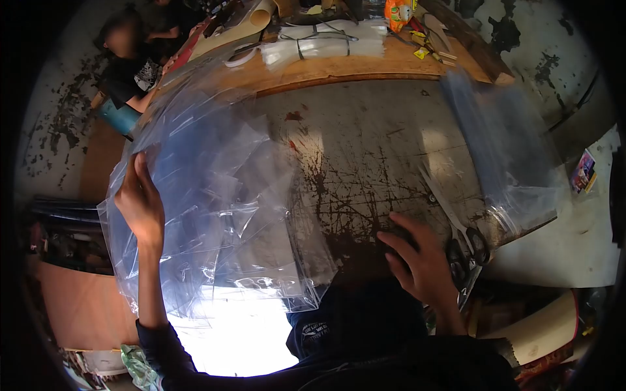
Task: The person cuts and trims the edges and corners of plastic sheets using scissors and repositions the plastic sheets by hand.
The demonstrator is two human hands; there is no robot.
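Observation:
Clear plastic sheets [222,176] lie in a loose, wrinkled pile over the left part of the scratched work surface [365,143]. At the pile's left edge, my left hand [140,199] pinches the plastic between thumb and fingers. My right hand [420,260] hovers over the front right of the surface, fingers spread, holding nothing. Just right of it lie scissors [456,221] with dark handles, blades pointing away. Another stack of clear plastic [505,143] lies along the right side.
Tied bundles of clear strips [326,42], a tape roll [241,56] and an orange packet [397,14] sit on the wooden ledge [365,68] at the back. Another person [134,72] is at the upper left. A rolled sheet [538,326] is at lower right.

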